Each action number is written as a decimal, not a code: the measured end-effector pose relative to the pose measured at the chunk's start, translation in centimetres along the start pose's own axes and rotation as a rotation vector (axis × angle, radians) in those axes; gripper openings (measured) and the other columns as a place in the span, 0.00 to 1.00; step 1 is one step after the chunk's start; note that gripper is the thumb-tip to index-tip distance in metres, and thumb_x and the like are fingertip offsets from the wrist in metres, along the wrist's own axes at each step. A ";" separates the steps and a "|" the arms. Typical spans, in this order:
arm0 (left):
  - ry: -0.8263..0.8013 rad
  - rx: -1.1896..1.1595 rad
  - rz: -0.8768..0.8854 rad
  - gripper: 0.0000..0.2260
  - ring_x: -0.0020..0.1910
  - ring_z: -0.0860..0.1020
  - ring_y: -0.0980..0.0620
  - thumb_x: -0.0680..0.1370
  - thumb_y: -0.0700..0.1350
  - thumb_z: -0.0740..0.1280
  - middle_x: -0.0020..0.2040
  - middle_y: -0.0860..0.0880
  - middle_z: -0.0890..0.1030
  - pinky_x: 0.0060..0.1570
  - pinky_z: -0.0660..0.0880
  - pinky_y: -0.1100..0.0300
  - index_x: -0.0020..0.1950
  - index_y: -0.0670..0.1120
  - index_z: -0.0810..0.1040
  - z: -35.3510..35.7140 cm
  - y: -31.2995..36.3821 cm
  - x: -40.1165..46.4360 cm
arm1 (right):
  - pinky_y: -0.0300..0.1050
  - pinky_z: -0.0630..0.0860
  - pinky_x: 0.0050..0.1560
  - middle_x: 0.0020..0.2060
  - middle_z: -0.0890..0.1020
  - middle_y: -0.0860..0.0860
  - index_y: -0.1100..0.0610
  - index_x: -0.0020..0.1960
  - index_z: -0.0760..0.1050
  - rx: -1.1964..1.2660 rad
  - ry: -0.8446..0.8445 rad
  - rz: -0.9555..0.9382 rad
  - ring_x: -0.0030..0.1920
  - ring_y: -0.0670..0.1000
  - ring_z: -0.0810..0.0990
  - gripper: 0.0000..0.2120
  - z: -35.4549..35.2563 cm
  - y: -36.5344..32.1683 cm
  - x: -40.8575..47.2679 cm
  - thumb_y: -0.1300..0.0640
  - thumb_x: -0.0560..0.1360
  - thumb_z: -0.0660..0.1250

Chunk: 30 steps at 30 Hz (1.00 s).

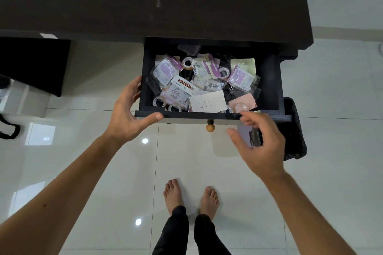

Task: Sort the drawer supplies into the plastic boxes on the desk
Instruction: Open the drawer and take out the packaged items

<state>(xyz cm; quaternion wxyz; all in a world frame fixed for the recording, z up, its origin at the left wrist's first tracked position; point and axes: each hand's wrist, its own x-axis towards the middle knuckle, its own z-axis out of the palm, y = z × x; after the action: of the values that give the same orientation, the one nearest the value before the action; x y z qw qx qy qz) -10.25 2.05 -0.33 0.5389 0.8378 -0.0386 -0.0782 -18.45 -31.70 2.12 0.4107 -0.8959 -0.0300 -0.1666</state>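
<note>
A dark drawer [269,80] stands pulled out of the dark desk [145,2], with a round wooden knob [210,127] on its front. Inside lie several packets: a sticky-note pack [182,88], purple-and-clear sachets [165,69], clear tape rolls [189,62], a white card [207,101] and a pink pad [242,100]. My left hand [129,114] is at the drawer's left front corner, thumb along the front edge, fingers up the left side. My right hand [259,141] hovers at the right front edge, fingers loosely bent, holding nothing. No plastic boxes show on the desk.
A black woven basket [295,130] stands on the floor right of the drawer. A clear plastic container [12,95] sits at the far left under the desk, beside a black strap [10,129]. The person's bare feet [190,196] stand on glossy white tiles.
</note>
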 end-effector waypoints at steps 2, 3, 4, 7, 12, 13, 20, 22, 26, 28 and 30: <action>-0.026 -0.004 0.001 0.52 0.79 0.69 0.52 0.69 0.70 0.76 0.80 0.51 0.69 0.79 0.66 0.50 0.84 0.48 0.59 -0.2 0.1 0.5 | 0.56 0.80 0.57 0.55 0.83 0.54 0.65 0.62 0.80 -0.056 0.013 -0.033 0.54 0.59 0.82 0.24 -1.5 0.2 2.2 0.50 0.75 0.79; -0.035 -0.010 0.005 0.52 0.79 0.69 0.52 0.70 0.70 0.75 0.81 0.51 0.68 0.79 0.66 0.51 0.85 0.47 0.58 -0.3 0.1 0.9 | 0.55 0.79 0.60 0.58 0.82 0.55 0.65 0.64 0.79 -0.097 0.002 -0.033 0.58 0.59 0.81 0.27 -2.0 0.6 3.3 0.47 0.75 0.78; -0.039 -0.013 0.007 0.51 0.79 0.68 0.53 0.71 0.71 0.73 0.81 0.52 0.67 0.79 0.65 0.54 0.85 0.47 0.58 -0.3 0.3 1.3 | 0.54 0.78 0.63 0.62 0.81 0.55 0.64 0.68 0.77 -0.135 -0.026 -0.017 0.62 0.58 0.79 0.31 -2.3 1.1 4.3 0.44 0.75 0.78; -0.055 0.013 0.000 0.51 0.80 0.66 0.55 0.73 0.72 0.70 0.82 0.52 0.65 0.81 0.63 0.53 0.85 0.46 0.55 -0.5 0.8 2.7 | 0.54 0.72 0.74 0.75 0.73 0.53 0.58 0.78 0.67 -0.193 -0.179 0.091 0.75 0.53 0.71 0.43 -2.5 2.4 7.1 0.39 0.71 0.79; -0.134 0.110 -0.031 0.54 0.82 0.63 0.53 0.70 0.71 0.74 0.83 0.52 0.63 0.81 0.62 0.44 0.86 0.50 0.51 -1.4 0.9 4.9 | 0.58 0.70 0.76 0.80 0.67 0.50 0.53 0.81 0.61 -0.271 -0.341 0.126 0.78 0.55 0.68 0.50 -1.1 2.8 9.9 0.30 0.69 0.74; -0.143 0.140 -0.041 0.56 0.82 0.62 0.52 0.69 0.72 0.75 0.83 0.52 0.62 0.81 0.62 0.44 0.86 0.50 0.50 -1.5 1.0 5.2 | 0.60 0.71 0.76 0.80 0.67 0.50 0.52 0.81 0.60 -0.285 -0.374 0.141 0.78 0.55 0.68 0.51 -0.9 2.8 10.2 0.29 0.68 0.74; -0.191 0.417 -0.051 0.65 0.85 0.50 0.53 0.64 0.69 0.77 0.86 0.55 0.43 0.78 0.57 0.57 0.86 0.48 0.41 -1.1 2.8 6.4 | 0.57 0.69 0.75 0.79 0.69 0.48 0.50 0.81 0.62 -0.267 -0.461 0.160 0.77 0.54 0.69 0.49 -0.2 1.7 11.6 0.33 0.68 0.78; -0.170 0.452 0.004 0.64 0.85 0.48 0.52 0.65 0.68 0.78 0.86 0.53 0.43 0.78 0.56 0.56 0.86 0.47 0.42 -1.2 3.0 6.3 | 0.56 0.68 0.75 0.79 0.69 0.47 0.49 0.81 0.63 -0.261 -0.471 0.176 0.77 0.52 0.68 0.48 0.2 1.3 12.1 0.34 0.69 0.78; -0.120 0.540 0.191 0.58 0.83 0.56 0.45 0.66 0.62 0.82 0.82 0.45 0.55 0.78 0.62 0.50 0.85 0.43 0.53 -1.1 3.9 6.8 | 0.54 0.67 0.75 0.78 0.70 0.46 0.49 0.80 0.64 -0.262 -0.496 0.201 0.77 0.51 0.68 0.45 1.0 1.6 12.9 0.34 0.70 0.77; -0.134 0.587 0.255 0.53 0.79 0.63 0.44 0.67 0.60 0.82 0.79 0.44 0.63 0.73 0.70 0.47 0.83 0.43 0.59 -0.7 4.3 7.4 | 0.53 0.68 0.75 0.77 0.72 0.47 0.50 0.79 0.66 -0.262 -0.494 0.205 0.76 0.51 0.69 0.43 1.3 2.2 13.3 0.35 0.71 0.77; -0.173 0.631 0.270 0.48 0.76 0.68 0.45 0.69 0.59 0.81 0.77 0.45 0.67 0.71 0.73 0.46 0.82 0.45 0.62 -0.3 4.5 8.0 | 0.55 0.70 0.75 0.76 0.73 0.48 0.52 0.78 0.68 -0.265 -0.500 0.205 0.75 0.52 0.71 0.40 1.6 3.2 13.7 0.37 0.72 0.77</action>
<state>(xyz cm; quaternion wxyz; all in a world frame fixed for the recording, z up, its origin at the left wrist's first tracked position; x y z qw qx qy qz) -2.26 -0.71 3.19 0.2540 0.9406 -0.2169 -0.0611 -4.50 -33.77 3.30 0.2848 -0.9533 -0.0178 0.0991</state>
